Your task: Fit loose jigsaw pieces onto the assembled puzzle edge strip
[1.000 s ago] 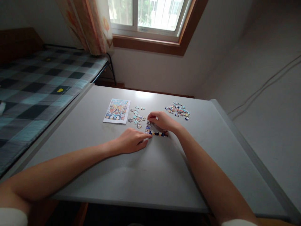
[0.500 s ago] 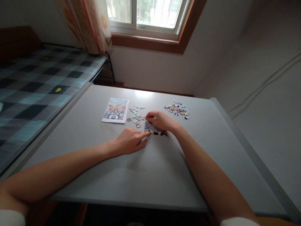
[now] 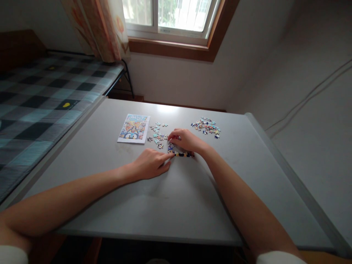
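My left hand point(image 3: 151, 164) rests on the grey table point(image 3: 170, 198), fingers curled, its index fingertip touching the near left corner of a small joined strip of puzzle pieces point(image 3: 181, 154). My right hand point(image 3: 184, 140) lies over the upper part of that strip, fingers bent and pinched at its far left end; whether a loose piece sits between the fingertips is hidden. A small scatter of loose pieces point(image 3: 158, 135) lies just left of my right hand.
A printed reference picture point(image 3: 133, 128) lies flat at the left of the pieces. A larger pile of loose pieces point(image 3: 206, 127) sits at the far right. A bed with a checked cover point(image 3: 41, 102) adjoins the table's left edge, under a window.
Both hands have stayed on the joined strip; the view has shifted slightly. My right fingers have curled a little closer over its far left end.
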`<state>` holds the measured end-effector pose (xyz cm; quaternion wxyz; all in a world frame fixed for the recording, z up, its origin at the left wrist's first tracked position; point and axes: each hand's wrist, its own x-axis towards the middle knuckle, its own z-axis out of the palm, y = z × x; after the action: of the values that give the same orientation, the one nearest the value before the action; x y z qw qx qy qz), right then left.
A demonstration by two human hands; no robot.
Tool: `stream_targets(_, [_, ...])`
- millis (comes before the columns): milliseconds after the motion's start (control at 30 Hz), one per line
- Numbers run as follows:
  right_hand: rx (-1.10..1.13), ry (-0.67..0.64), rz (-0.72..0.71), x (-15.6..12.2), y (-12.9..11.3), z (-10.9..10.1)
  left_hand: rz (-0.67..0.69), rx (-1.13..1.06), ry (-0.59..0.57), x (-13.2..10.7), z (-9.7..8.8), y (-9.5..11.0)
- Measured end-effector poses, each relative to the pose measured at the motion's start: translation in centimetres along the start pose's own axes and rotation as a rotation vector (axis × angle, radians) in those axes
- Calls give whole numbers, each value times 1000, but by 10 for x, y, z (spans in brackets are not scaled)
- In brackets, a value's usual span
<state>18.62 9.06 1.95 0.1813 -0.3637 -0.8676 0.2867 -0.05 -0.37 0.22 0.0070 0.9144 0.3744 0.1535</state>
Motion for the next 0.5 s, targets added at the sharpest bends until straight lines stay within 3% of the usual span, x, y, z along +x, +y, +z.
stream_targets(500, [22,-32,15,-1,-5,-3,-7,0,-10,0,0,0])
